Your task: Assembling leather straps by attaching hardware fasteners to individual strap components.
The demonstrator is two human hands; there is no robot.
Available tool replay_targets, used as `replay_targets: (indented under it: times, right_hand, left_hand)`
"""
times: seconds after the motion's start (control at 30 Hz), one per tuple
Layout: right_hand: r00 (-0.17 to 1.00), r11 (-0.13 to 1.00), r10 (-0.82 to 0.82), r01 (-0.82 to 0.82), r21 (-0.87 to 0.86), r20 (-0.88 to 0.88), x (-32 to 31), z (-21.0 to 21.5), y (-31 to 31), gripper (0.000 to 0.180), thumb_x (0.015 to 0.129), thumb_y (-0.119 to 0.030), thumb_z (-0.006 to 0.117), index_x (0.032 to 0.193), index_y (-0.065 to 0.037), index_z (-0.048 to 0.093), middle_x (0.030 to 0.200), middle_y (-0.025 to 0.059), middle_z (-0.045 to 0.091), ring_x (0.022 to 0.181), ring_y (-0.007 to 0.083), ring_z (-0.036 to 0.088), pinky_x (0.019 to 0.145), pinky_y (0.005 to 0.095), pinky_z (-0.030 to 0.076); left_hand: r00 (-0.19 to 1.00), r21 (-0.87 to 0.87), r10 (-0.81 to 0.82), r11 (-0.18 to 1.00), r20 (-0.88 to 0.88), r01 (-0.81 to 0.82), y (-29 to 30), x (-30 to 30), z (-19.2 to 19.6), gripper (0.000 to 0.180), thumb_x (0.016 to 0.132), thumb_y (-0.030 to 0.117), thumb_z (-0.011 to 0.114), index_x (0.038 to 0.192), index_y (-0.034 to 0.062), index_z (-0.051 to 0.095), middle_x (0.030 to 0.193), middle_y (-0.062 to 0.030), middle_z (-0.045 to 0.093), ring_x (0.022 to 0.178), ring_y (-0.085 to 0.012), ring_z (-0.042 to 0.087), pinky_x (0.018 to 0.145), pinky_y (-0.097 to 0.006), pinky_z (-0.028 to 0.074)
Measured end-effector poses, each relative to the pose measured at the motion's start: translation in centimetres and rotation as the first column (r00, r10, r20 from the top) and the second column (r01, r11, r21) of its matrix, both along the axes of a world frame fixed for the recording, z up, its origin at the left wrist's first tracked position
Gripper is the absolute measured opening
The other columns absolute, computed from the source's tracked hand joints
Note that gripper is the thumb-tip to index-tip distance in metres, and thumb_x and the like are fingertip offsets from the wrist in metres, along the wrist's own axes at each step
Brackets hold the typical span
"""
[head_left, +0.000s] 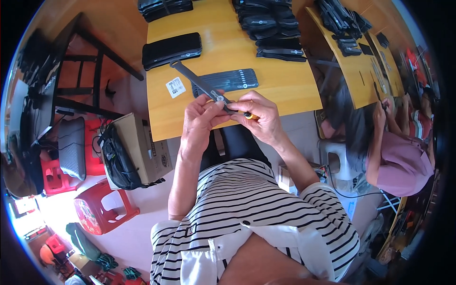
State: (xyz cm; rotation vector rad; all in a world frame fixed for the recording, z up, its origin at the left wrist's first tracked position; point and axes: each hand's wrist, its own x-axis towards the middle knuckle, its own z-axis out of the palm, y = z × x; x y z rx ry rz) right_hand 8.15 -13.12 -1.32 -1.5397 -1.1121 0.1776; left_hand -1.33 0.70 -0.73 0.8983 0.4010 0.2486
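Above the near edge of the wooden table, my left hand [202, 116] is closed on a dark grey strap [195, 80], pinching it by its printed end. The strap's other end, with a buckle-like loop, reaches out over the table. My right hand [261, 116] is closed at the strap's near end, and a small yellow-and-black tool [251, 115] shows between its fingers; its kind is unclear. Beyond my hands, several dark straps [228, 78] lie side by side in a flat row. A white label sheet [175, 87] lies left of them.
A stack of black straps [172, 47] lies at the table's left, with bigger bundles [268, 23] farther back. Right, co-workers sit at another table [351, 76]. Left stand a red stool [102, 206] and a cardboard box [137, 147] with a black bag [118, 156] against it.
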Motion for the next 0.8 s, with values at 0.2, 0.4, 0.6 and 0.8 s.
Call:
replay_targets:
  times: [0.2, 0.4, 0.6, 0.8]
  right_hand:
    - [0.957, 0.998, 0.06, -0.048, 0.048, -0.283, -0.6, -0.4, 0.1, 0.02, 0.079, -0.003, 0.064, 0.099, 0.001, 0.064, 0.083, 0.0038, 0.055, 0.07, 0.0095, 0.051, 0.062, 0.0223, 0.042]
    - [0.841, 0.999, 0.02, -0.044, -0.03, -0.541, -1.6, 1.7, -1.1, 0.032, 0.094, -0.022, 0.044, 0.116, -0.001, 0.054, 0.073, -0.0006, 0.046, 0.051, 0.0033, 0.038, 0.046, 0.0168, 0.032]
    - [0.914, 0.973, 0.032, -0.12, -0.195, -0.404, -1.7, 1.9, -2.9, 0.035, 0.089, -0.002, 0.047, 0.124, -0.005, 0.05, 0.093, 0.0052, 0.06, 0.055, 0.0072, 0.045, 0.049, 0.0198, 0.04]
    - [0.98, 0.975, 0.008, -0.052, -0.217, -0.201, -2.5, 2.9, -2.4, 0.038, 0.088, 0.002, 0.045, 0.125, -0.008, 0.05, 0.083, 0.0043, 0.058, 0.059, 0.0077, 0.046, 0.055, 0.0201, 0.042]
  left_hand:
    - [0.977, -0.31, -0.088, 0.939, 0.195, 0.147, 0.0, -0.3, -2.3, 0.026, 0.091, 0.014, 0.051, 0.109, -0.0044, 0.053, 0.091, -0.0115, 0.063, 0.078, -0.0139, 0.064, 0.07, -0.023, 0.055]
    - [0.984, -0.227, -0.032, 0.971, 0.175, 0.072, -0.2, -0.3, -1.5, 0.026, 0.091, 0.019, 0.05, 0.105, -0.003, 0.055, 0.091, -0.0144, 0.064, 0.079, -0.017, 0.065, 0.071, -0.025, 0.055]
    - [0.987, -0.177, -0.011, 0.983, 0.163, 0.041, -0.1, -0.6, -1.4, 0.026, 0.092, 0.019, 0.05, 0.105, -0.0025, 0.055, 0.095, -0.0178, 0.063, 0.08, -0.019, 0.065, 0.072, -0.025, 0.055]
    - [0.987, -0.135, 0.0, 0.991, 0.163, 0.022, -0.4, -0.3, -1.0, 0.025, 0.091, 0.018, 0.051, 0.104, -0.0023, 0.055, 0.096, -0.0181, 0.063, 0.081, -0.0174, 0.065, 0.073, -0.026, 0.055]
